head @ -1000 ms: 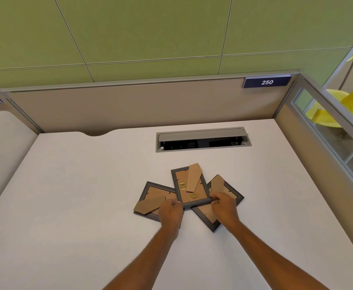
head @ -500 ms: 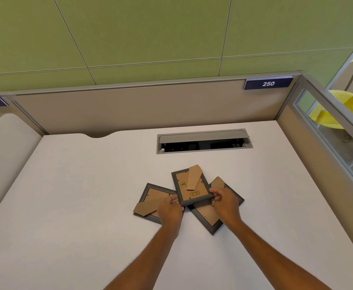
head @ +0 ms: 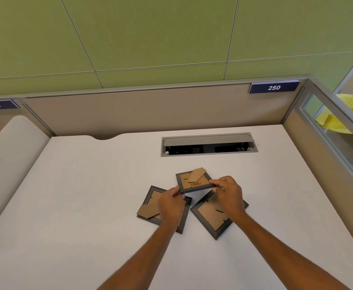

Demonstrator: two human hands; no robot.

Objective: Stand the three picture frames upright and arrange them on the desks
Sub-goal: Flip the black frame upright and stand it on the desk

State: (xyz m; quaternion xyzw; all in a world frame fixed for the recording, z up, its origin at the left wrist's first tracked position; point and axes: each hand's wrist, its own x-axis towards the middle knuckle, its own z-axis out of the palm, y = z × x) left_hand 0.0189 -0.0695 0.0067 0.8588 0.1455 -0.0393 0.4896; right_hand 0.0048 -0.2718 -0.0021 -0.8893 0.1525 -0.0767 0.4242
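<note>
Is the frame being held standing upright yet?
No. Left hand and right hand hold the frame tilted, its cardboard back facing up.

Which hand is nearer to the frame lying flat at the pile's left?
Left. The left hand is above the left frame's right part; the right hand is farther right, above the other flat frame. Both pinch the middle frame.
</note>
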